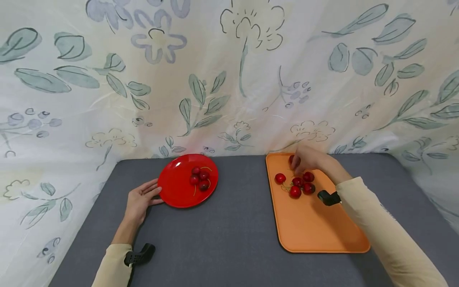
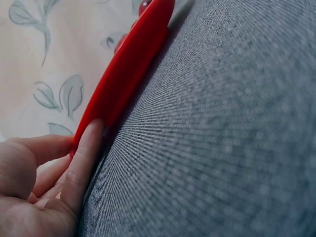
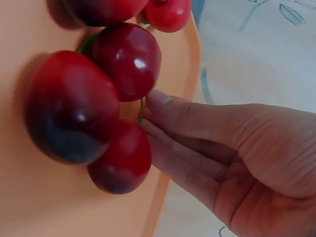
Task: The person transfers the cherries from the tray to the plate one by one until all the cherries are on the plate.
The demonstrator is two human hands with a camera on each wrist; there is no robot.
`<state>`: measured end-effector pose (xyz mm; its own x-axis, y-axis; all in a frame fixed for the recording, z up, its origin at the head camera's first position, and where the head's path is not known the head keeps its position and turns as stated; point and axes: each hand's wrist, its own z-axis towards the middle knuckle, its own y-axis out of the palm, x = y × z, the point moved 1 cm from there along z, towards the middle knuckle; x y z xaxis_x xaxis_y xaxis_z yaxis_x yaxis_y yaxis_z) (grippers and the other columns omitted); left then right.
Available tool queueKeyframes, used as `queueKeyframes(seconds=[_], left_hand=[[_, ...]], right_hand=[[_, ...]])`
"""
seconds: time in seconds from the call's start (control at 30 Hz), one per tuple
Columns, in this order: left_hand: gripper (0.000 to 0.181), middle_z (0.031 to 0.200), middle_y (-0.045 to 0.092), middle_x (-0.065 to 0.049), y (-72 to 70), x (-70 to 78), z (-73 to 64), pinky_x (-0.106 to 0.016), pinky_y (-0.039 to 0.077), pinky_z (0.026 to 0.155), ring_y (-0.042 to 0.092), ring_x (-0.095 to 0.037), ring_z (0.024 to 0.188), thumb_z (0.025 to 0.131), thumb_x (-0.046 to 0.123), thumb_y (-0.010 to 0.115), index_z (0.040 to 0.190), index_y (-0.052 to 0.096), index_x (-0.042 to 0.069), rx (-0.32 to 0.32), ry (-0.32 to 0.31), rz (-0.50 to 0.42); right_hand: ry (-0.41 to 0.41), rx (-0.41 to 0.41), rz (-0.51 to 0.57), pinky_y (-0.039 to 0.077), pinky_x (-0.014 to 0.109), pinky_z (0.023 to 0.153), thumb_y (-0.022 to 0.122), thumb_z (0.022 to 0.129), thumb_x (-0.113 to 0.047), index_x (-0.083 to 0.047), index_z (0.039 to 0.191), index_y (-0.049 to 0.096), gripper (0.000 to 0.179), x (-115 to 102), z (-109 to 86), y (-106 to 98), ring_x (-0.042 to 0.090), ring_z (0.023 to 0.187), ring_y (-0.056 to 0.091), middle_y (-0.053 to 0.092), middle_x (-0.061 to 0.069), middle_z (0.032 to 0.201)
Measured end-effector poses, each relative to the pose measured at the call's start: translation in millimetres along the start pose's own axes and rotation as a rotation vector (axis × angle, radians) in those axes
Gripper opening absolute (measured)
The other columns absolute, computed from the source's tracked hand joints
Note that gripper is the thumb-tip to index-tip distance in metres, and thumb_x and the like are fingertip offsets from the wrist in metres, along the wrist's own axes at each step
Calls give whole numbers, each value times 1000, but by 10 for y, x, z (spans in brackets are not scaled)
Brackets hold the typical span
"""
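At the left, a red plate point(image 1: 175, 187) bears several dark red cherries point(image 1: 204, 175), some with stems. My left hand point(image 1: 141, 199) pinches its near-left rim, thumb and fingers on either side of the edge in the left wrist view. On the right, my right hand point(image 1: 306, 159) reaches over the upper part of an orange tray point(image 1: 319, 231). In the right wrist view its thumb and fingertips come together right at a green stem point(image 3: 142, 111), close between a round dark cherry point(image 3: 129, 61) and a smaller cherry point(image 3: 123, 158). I cannot tell whether they grip the stem.
More cherries point(image 1: 295, 191) lie grouped in the upper half of the tray, and one cherry point(image 1: 293, 160) sits near its far edge, partly behind the right hand. A grey cloth table point(image 1: 229, 239) lies beneath everything. Behind it hangs a floral-patterned curtain point(image 1: 251, 111).
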<state>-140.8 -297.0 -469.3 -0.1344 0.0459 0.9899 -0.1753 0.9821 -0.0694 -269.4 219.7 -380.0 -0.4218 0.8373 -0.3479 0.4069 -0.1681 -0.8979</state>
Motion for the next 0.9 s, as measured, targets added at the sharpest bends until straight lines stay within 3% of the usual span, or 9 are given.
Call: queueKeyframes(seconds=[0.2, 0.5, 0.73, 0.9], left_hand=[[55, 111, 63, 7, 4, 7, 18, -30, 60, 73, 69, -5, 88, 96, 15, 64, 144, 44, -4, -5, -10, -13], [55, 117, 62, 2, 8, 16, 22, -30, 60, 74, 69, -5, 89, 96, 15, 65, 144, 45, -2, 5, -31, -4], [54, 128, 57, -10, 8, 12, 26, -30, 60, 75, 68, -5, 89, 97, 14, 63, 144, 44, -1, 14, -39, 22], [52, 128, 57, -11, 11, 11, 34, -30, 60, 74, 68, -5, 88, 97, 13, 63, 144, 45, -1, 19, -34, 22]], right_hand=[[26, -36, 20, 59, 29, 67, 81, 77, -1, -6, 91, 79, 15, 18, -1, 28, 15, 72, 61, 72, 3, 86], [18, -20, 57, 56, 27, 63, 81, 77, -1, -5, 84, 78, 9, 70, -42, 57, 15, 70, 59, 70, 1, 81], [-59, 107, 102, 59, 33, 64, 78, 78, 4, 0, 84, 77, 7, 43, -112, -43, 17, 69, 64, 72, 6, 78], [-37, 203, 178, 57, 29, 66, 74, 83, 3, 4, 91, 76, 8, -7, -100, -142, 19, 73, 66, 73, 9, 82]])
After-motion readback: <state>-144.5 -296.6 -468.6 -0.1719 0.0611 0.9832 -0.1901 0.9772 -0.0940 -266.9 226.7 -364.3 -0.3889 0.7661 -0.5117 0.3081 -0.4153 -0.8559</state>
